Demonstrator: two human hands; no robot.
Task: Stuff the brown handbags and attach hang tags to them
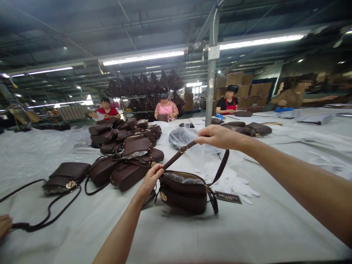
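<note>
A dark brown handbag (183,196) stands on the white table in front of me, its top open with crumpled clear plastic filling inside. A round gold medallion hangs at its left end. My right hand (217,137) pinches the shoulder strap (176,157) above the bag, just past a small gold buckle. Lower down, my left hand (154,178) grips the same strap near the bag's left top corner. The strap is stretched between both hands, and its far part loops down to the bag's right end. A black tag reading DELUXITY (228,197) lies right of the bag.
A heap of brown handbags (129,146) lies to the left, with a single bag (67,176) nearer. Another person's hand (4,225) holds that bag's strap at the left edge. White gloves (242,183) lie behind the tag. Several people sit or stand across the table.
</note>
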